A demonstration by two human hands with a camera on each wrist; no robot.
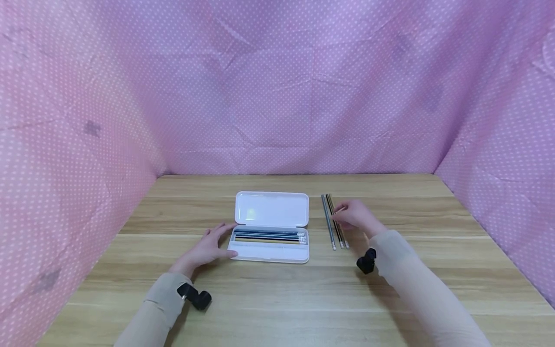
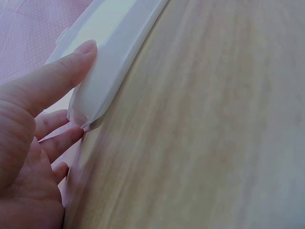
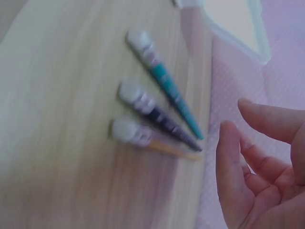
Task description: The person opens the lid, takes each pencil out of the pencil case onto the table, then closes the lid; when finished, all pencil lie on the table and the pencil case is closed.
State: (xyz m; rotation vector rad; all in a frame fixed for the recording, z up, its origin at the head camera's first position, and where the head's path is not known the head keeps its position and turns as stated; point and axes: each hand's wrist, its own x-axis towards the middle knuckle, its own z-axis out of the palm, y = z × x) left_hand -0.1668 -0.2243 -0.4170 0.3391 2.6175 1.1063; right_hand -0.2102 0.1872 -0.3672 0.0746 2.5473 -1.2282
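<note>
A white pencil case (image 1: 270, 252) lies with its lid (image 1: 271, 208) tipped back, and several dark pencils and a gold one lie lengthwise inside. My left hand (image 1: 209, 246) holds the case's left end. In the left wrist view its thumb (image 2: 78, 59) lies over the near corner, fingertips against the end. To the right of the case, three pencils lie side by side, white erasers towards me: a teal one (image 3: 171, 90), a black one (image 3: 164, 121) and a gold one (image 3: 167, 149). Above them hovers my right hand (image 1: 353, 215), thumb and forefinger apart with nothing between them.
The wooden table (image 1: 277, 299) runs back to a pink dotted cloth (image 1: 277, 96), which also hangs at both sides. A small black camera (image 1: 367, 261) sits on the right wrist, another camera (image 1: 195, 296) on the left.
</note>
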